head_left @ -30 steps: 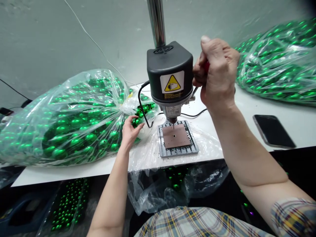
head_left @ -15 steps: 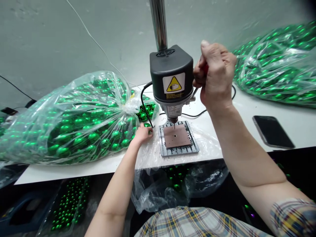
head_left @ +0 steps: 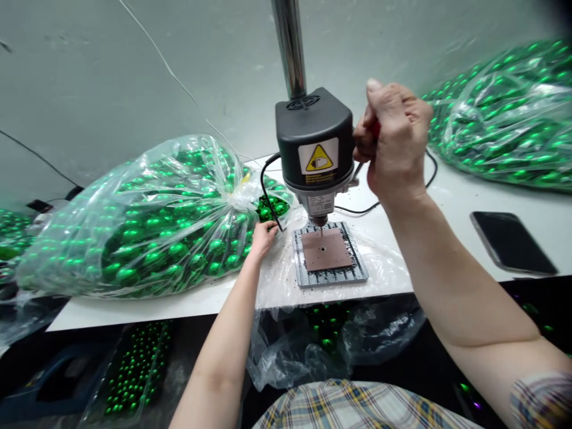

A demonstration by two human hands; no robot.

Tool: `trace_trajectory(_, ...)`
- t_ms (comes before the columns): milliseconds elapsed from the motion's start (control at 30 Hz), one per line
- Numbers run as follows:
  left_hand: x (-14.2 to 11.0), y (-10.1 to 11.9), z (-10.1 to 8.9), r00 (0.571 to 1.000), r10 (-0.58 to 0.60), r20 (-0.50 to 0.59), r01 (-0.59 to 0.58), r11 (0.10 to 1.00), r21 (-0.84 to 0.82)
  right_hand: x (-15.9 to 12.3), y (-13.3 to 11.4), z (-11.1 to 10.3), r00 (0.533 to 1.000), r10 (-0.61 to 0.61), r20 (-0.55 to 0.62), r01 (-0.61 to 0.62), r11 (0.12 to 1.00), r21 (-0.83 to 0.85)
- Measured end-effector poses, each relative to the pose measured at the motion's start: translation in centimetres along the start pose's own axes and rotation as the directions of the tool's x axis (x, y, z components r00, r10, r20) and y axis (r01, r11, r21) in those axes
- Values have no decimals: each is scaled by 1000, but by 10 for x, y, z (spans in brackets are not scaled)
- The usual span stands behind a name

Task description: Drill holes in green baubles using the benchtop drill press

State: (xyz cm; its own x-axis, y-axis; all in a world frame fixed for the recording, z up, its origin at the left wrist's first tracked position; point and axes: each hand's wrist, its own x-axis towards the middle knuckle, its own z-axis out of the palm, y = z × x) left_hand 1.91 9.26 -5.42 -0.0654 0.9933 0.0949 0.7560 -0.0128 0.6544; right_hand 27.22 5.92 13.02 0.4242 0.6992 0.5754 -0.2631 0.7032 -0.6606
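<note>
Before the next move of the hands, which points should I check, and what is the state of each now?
1. Right hand on red handle: ok.
2. Left hand away from drill bit: ok.
3. Brown plate under the bit: ok.
4. Metal base clean: not ok, dark specks around the plate.
5. Bit stopped: cannot tell.
6. Green bead in left grip: cannot tell.

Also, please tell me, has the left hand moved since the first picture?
Yes. Judged against the grey base plate under the drill, the left hand has shifted to the right, closer to the plate's left edge.
</note>
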Motion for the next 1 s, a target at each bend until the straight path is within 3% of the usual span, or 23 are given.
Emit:
trace_trajectory(200,-6,2,9,968,-86,-237,87,996,-6,-1,0,-1,1000,-2,3,2,1000,20)
trace_trajectory(300,-17,2,1,920,-40,-390,-37,981,-189,-3,-4,-1,1000,25,7,-25,1000,17)
trace_trajectory(367,-28,2,-7,863,-35,-503,-165,923,-347,-3,-5,-1,999,37,6,-37,999,20)
trace_trajectory(433,-43,4,-15,840,-95,-535,-229,831,-506,-3,-5,-1,999,31,-6,-31,999,19)
trace_trajectory(500,-62,8,-21,883,-188,-429,-198,681,-705,-2,-3,0,1000,10,-16,-9,1000,15)
trace_trajectory(567,-83,14,-23,950,-224,-220,-85,490,-867,-1,-1,0,1000,-13,-20,13,1000,14)
trace_trajectory(633,-101,21,-22,981,-196,0,67,338,-939,0,1,0,999,-30,-21,30,999,17)
trace_trajectory(700,-113,28,-18,974,-159,164,201,256,-946,1,2,0,999,-37,-27,38,999,8)
trace_trajectory(800,-120,37,-12,940,-128,316,336,186,-923,2,3,1,999,-29,-18,29,1000,-13)
trace_trajectory(900,-118,45,-6,901,-149,408,420,60,-905,2,2,0,1000,-29,0,29,999,-35)
trace_trajectory(1000,-116,54,-3,874,-212,438,432,-75,-899,1,0,0,1000,-2,13,3,997,-83)
